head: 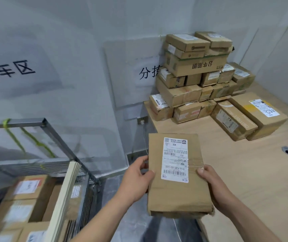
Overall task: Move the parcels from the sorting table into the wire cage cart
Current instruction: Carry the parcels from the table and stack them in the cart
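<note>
While both hands grip it, a flat, creased cardboard parcel (176,173) with a white label sits in the air at the near edge of the pale wooden table (254,172). Left hand (138,179) and right hand (209,180) curl round its sides. Stacked boxes (197,75) fill the far corner; the wire cage cart (56,154) stands left.
</note>
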